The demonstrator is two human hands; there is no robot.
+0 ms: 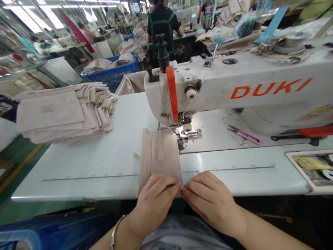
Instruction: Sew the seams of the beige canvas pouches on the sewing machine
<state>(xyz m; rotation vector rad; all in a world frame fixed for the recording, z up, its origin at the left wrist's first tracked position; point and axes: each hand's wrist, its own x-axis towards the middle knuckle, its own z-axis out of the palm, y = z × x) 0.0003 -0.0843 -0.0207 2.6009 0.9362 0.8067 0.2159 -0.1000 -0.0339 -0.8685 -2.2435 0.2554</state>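
A beige fabric piece with a small sewn patch lies on the sewing table, its far end under the presser foot of the white DUKI sewing machine. My left hand, with a ring and a bracelet, presses on the near end of the fabric with fingers closed over its edge. My right hand pinches the fabric's near right corner, fingertips touching those of the left hand.
A tall stack of matching beige pieces sits at the table's left. Pink-handled snips lie right of the needle. A tray sits at the right edge. A blue crate of fabric and a seated person in black are behind.
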